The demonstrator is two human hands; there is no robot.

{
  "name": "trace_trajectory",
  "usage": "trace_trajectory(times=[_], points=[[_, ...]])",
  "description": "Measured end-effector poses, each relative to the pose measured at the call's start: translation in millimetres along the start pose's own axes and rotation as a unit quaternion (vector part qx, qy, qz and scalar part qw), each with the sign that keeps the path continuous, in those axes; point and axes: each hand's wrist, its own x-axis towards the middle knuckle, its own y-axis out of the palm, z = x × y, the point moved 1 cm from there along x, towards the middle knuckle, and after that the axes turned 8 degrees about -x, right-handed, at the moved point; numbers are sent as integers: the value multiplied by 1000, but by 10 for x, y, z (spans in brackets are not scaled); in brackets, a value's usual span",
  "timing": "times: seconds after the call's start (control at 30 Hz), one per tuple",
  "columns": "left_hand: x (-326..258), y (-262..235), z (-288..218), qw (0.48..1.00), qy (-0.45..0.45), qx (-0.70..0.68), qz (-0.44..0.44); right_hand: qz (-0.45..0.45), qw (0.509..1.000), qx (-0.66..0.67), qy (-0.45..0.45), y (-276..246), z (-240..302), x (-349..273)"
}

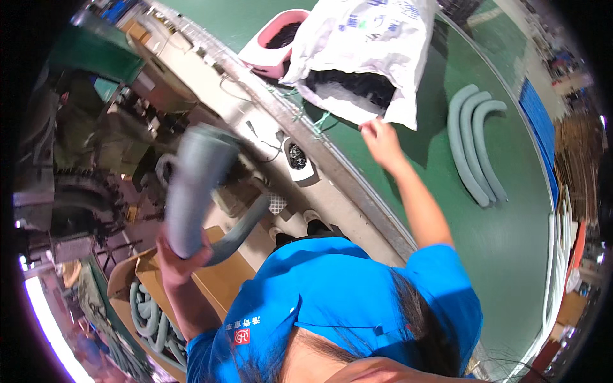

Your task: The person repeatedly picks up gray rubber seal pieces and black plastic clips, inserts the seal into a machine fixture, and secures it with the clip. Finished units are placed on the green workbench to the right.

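Raised on the left, my left hand (pixel 182 256) is closed around grey curved tubes (pixel 199 169), smeared by motion. Their count is hard to make out; one stretch bends away to the right below. My right hand (pixel 382 143) is at the lower edge of a white sack (pixel 364 35) on the green table. Its fingers are pinched together, and whether they grip the sack's edge or something small cannot be told. The sack's mouth opens toward me, with black pieces (pixel 357 84) inside.
On the green table (pixel 421 172) lie several grey curved tubes (pixel 476 143) at right and a pink container (pixel 265 54) of black pieces behind the sack. A cardboard box (pixel 220 277) of grey tubes stands lower left. A white container (pixel 298 159) sits below the table's metal edge.
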Motion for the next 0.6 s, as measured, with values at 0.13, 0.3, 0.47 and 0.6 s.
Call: trace_trajectory(times=[0.13, 0.3, 0.47, 0.6], points=[[-285, 39, 46, 978, -95, 187, 11, -145, 903, -399, -64, 194, -417, 1194], [-522, 65, 214, 975, -67, 211, -2, -98, 845, -517, -99, 424, -623, 1662], [-560, 94, 407, 983, -89, 150, 50, -107, 848, -476, -208, 68, -427, 1444], [-535, 217, 483, 978, -85, 168, 89, 243, 952, 48, -182, -141, 980, 536]])
